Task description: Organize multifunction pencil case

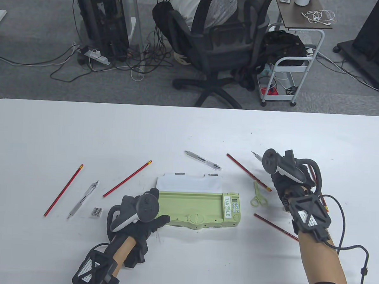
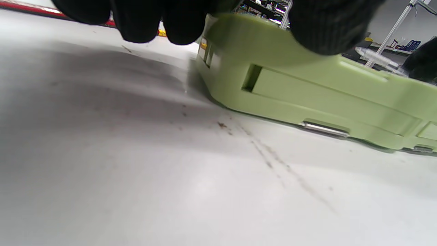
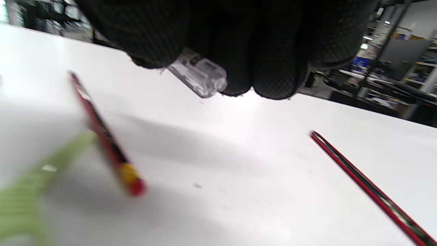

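Note:
The green pencil case (image 1: 192, 208) lies open at the table's middle, its white lid (image 1: 189, 183) folded back. My left hand (image 1: 159, 210) grips the case's left end; in the left wrist view the thumb (image 2: 327, 24) presses on the case (image 2: 307, 89) and the fingers (image 2: 136, 20) curl past its end. My right hand (image 1: 278, 180) is right of the case and holds a clear pen (image 1: 255, 155), tip pointing up-left. In the right wrist view the pen's clear end (image 3: 201, 77) sticks out below the closed fingers (image 3: 273, 51).
Red pencils lie at the left (image 1: 63, 190), left of centre (image 1: 127, 179), beside my right hand (image 1: 248, 172) and under my right wrist (image 1: 275, 227). Two pens (image 1: 83, 199) (image 1: 202, 160), a sharpener (image 1: 97, 211) and green scissors (image 1: 259, 196) lie loose.

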Motion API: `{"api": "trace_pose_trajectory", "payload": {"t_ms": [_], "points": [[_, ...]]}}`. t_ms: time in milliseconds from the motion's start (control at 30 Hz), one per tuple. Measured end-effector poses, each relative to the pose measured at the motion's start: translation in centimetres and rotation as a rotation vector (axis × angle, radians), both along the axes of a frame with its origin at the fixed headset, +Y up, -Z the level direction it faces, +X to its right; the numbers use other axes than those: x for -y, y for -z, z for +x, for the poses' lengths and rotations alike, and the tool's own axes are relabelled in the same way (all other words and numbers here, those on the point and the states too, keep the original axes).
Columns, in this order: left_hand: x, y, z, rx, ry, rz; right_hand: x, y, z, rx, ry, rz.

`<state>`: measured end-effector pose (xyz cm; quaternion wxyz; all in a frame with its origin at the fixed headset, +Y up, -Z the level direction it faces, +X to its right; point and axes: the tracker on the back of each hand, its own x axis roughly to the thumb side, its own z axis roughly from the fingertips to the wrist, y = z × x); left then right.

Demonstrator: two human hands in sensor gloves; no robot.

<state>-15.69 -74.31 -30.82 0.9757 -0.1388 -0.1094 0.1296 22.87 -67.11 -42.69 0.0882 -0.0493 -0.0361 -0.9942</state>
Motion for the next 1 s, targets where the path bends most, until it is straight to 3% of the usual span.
{"api": "trace_pose_trajectory", "payload": {"t_ms": [167,400,667,1000], "points": [[0.0,0.0,0.0,0.001,-0.005,0.005,-1.6,-4.1,-4.6,-0.165,0.057,0.024],[0.2,0.0,-0.5,-0.015,-0.075,0.007,-1.5,-7.4,-10.0,-0.297,0.077,0.049],[0.2,0.1,-0.9,-0.018,-0.123,-0.03,-0.4,-8.2,-14.6,-0.418,0.055,0.038],[0.1,0.2,-1.2,-0.009,-0.14,-0.056,1.4,-7.8,-16.8,-0.476,-0.06,0.039]]}}
